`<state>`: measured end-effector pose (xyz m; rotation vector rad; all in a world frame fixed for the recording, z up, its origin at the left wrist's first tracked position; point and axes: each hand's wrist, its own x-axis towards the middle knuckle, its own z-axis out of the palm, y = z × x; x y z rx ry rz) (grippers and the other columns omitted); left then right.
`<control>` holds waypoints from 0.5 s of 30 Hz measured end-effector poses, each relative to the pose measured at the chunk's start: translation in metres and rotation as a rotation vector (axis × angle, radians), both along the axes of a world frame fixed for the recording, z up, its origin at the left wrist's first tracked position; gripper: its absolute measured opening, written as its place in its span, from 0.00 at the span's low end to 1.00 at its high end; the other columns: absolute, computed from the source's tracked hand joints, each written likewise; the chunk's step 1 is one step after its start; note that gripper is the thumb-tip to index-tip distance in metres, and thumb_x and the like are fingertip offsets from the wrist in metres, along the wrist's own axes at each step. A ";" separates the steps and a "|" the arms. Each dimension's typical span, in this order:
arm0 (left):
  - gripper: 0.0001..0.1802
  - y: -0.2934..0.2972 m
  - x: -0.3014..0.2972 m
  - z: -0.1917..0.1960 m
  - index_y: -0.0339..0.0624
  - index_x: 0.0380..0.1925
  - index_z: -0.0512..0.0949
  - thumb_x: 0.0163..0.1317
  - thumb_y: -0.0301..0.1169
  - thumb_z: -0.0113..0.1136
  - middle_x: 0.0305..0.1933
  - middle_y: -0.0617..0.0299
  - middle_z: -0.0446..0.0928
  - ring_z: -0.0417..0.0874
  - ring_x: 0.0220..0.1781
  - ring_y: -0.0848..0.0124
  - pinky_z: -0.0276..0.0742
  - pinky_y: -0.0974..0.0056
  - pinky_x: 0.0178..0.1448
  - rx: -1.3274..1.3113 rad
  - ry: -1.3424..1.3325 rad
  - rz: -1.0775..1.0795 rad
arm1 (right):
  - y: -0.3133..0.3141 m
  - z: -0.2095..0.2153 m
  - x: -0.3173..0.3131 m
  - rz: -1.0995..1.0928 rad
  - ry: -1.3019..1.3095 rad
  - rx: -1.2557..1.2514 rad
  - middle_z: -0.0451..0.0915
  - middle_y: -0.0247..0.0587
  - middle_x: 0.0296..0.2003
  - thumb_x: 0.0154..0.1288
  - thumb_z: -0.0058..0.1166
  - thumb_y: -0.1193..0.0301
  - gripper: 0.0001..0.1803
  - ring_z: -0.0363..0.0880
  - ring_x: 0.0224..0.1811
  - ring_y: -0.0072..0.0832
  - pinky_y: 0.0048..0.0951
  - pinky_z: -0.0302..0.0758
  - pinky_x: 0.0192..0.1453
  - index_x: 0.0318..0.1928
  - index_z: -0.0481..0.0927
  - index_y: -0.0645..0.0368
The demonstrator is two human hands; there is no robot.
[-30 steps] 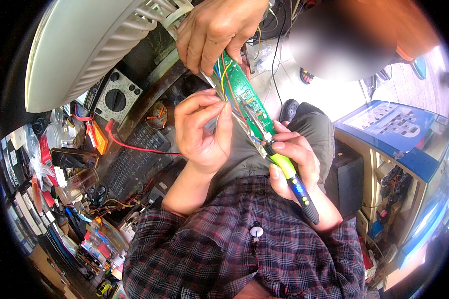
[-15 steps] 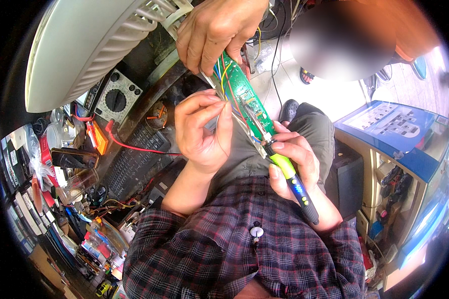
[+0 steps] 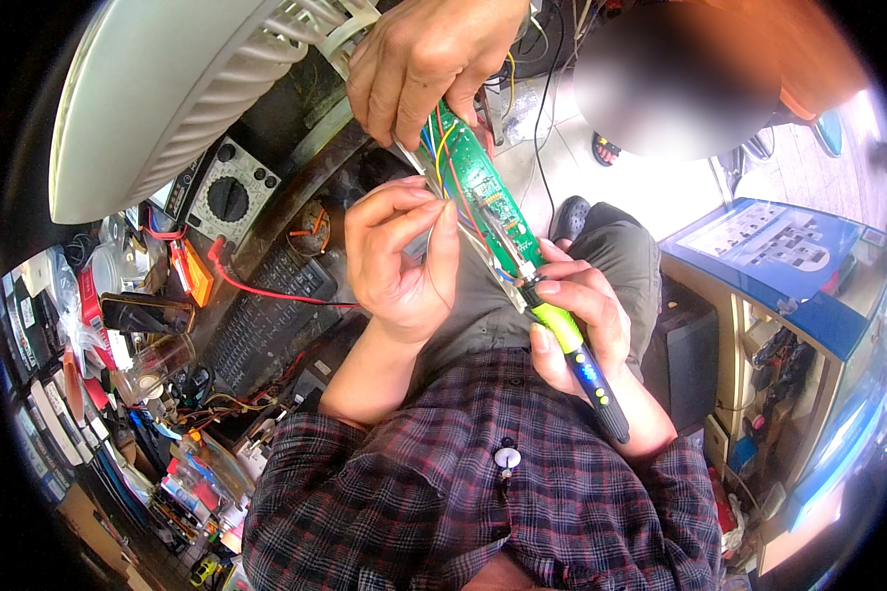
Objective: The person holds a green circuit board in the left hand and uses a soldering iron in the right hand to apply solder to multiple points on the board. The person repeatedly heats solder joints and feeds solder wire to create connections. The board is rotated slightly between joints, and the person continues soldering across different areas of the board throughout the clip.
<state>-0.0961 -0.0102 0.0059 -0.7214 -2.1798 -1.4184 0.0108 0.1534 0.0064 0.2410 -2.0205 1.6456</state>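
Observation:
My right hand grips a soldering iron with a lime-green and black handle and small lit marks. Its metal tip lies over a long green circuit board; whether it touches cannot be told. My left hand is closed, thumb and fingertips pinching a thin wire whose loose length curves down past the palm. Red, yellow and blue leads run along the board's left side. A co-worker's hand holds the board's far end from above, hiding that end.
A large pale ribbed casing rises at the upper left. Below it are a multimeter with a red lead, a dark keyboard and crowded tools. A blue-topped glass cabinet stands at right. Another person is at the upper right.
The soldering iron's tip has shifted very slightly on the board. Both my hands and the co-worker's hand keep practically the same places.

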 end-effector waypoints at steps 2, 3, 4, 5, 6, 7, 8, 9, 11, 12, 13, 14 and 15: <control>0.08 0.000 0.000 -0.001 0.35 0.42 0.79 0.66 0.16 0.67 0.50 0.54 0.75 0.83 0.54 0.61 0.81 0.59 0.62 0.003 0.001 0.000 | 0.000 0.001 0.000 0.003 -0.002 0.000 0.84 0.48 0.41 0.60 0.67 0.75 0.22 0.86 0.44 0.42 0.58 0.79 0.66 0.55 0.78 0.64; 0.08 0.000 0.000 -0.001 0.35 0.42 0.79 0.66 0.16 0.66 0.50 0.54 0.75 0.83 0.54 0.61 0.81 0.59 0.62 -0.005 0.001 -0.001 | 0.000 0.001 0.000 0.002 -0.002 0.001 0.84 0.48 0.41 0.60 0.67 0.75 0.22 0.86 0.44 0.42 0.58 0.79 0.66 0.55 0.78 0.64; 0.08 0.000 0.000 0.000 0.36 0.42 0.79 0.66 0.16 0.66 0.50 0.54 0.75 0.83 0.54 0.61 0.81 0.59 0.62 -0.013 0.002 -0.002 | 0.001 0.001 0.000 0.002 -0.003 0.001 0.84 0.49 0.41 0.60 0.67 0.75 0.22 0.86 0.44 0.42 0.58 0.79 0.66 0.55 0.78 0.64; 0.08 0.000 0.000 0.001 0.36 0.42 0.79 0.66 0.16 0.66 0.50 0.54 0.75 0.83 0.54 0.61 0.81 0.59 0.61 -0.021 0.003 -0.003 | 0.001 0.001 0.000 0.002 -0.003 0.002 0.84 0.49 0.41 0.60 0.67 0.75 0.22 0.86 0.44 0.43 0.58 0.79 0.66 0.55 0.78 0.64; 0.08 -0.001 0.000 0.000 0.36 0.43 0.78 0.67 0.16 0.66 0.51 0.54 0.75 0.83 0.54 0.61 0.81 0.59 0.62 -0.012 0.000 -0.005 | 0.001 0.001 0.000 0.003 -0.003 0.001 0.84 0.49 0.41 0.60 0.67 0.75 0.22 0.86 0.44 0.43 0.58 0.79 0.66 0.55 0.78 0.64; 0.08 -0.001 0.000 -0.001 0.36 0.43 0.78 0.67 0.16 0.65 0.51 0.54 0.74 0.83 0.54 0.61 0.80 0.59 0.62 -0.003 -0.003 -0.007 | 0.000 0.000 0.000 0.005 -0.003 0.000 0.84 0.49 0.41 0.60 0.67 0.75 0.22 0.86 0.44 0.43 0.58 0.79 0.66 0.55 0.78 0.64; 0.09 -0.001 0.000 -0.002 0.36 0.44 0.78 0.67 0.16 0.65 0.51 0.54 0.74 0.83 0.55 0.61 0.80 0.59 0.62 0.006 -0.005 -0.009 | 0.000 0.000 0.000 0.006 -0.002 -0.001 0.84 0.49 0.41 0.60 0.67 0.75 0.22 0.86 0.44 0.43 0.58 0.78 0.67 0.55 0.78 0.64; 0.09 -0.001 0.000 -0.003 0.36 0.44 0.77 0.68 0.16 0.64 0.51 0.54 0.74 0.83 0.55 0.61 0.80 0.59 0.62 0.017 -0.007 -0.012 | 0.001 0.000 0.000 0.007 0.000 -0.004 0.83 0.49 0.41 0.61 0.67 0.75 0.22 0.86 0.44 0.43 0.58 0.78 0.67 0.55 0.78 0.64; 0.09 -0.001 0.000 -0.004 0.35 0.46 0.76 0.69 0.16 0.62 0.52 0.54 0.74 0.83 0.55 0.61 0.80 0.60 0.62 0.039 -0.011 -0.019 | 0.001 0.000 0.000 0.008 0.005 -0.010 0.83 0.49 0.40 0.62 0.67 0.73 0.21 0.86 0.45 0.44 0.59 0.78 0.67 0.55 0.78 0.64; 0.08 -0.001 0.000 -0.004 0.35 0.46 0.76 0.69 0.16 0.62 0.52 0.53 0.74 0.83 0.55 0.61 0.80 0.60 0.62 0.042 -0.013 -0.021 | 0.001 -0.001 0.001 0.017 0.002 -0.020 0.82 0.51 0.41 0.66 0.64 0.71 0.21 0.85 0.46 0.44 0.61 0.77 0.67 0.56 0.76 0.64; 0.08 -0.002 0.000 -0.004 0.35 0.46 0.76 0.70 0.17 0.61 0.52 0.53 0.74 0.82 0.56 0.61 0.79 0.60 0.62 0.045 -0.016 -0.022 | 0.001 -0.002 0.003 0.025 -0.001 -0.029 0.81 0.53 0.41 0.69 0.62 0.68 0.20 0.84 0.47 0.44 0.63 0.76 0.68 0.56 0.74 0.65; 0.08 -0.002 -0.001 -0.004 0.35 0.46 0.76 0.70 0.17 0.61 0.52 0.53 0.73 0.82 0.56 0.61 0.79 0.60 0.63 0.048 -0.019 -0.024 | 0.001 -0.003 0.005 0.034 -0.004 -0.039 0.80 0.54 0.42 0.73 0.60 0.65 0.20 0.83 0.48 0.45 0.65 0.74 0.69 0.57 0.72 0.65; 0.08 -0.002 -0.001 -0.004 0.35 0.46 0.76 0.70 0.17 0.61 0.52 0.53 0.73 0.82 0.56 0.61 0.79 0.60 0.63 0.053 -0.020 -0.025 | 0.001 -0.004 0.006 0.036 -0.007 -0.047 0.80 0.54 0.42 0.73 0.60 0.65 0.20 0.83 0.49 0.45 0.65 0.74 0.70 0.57 0.71 0.64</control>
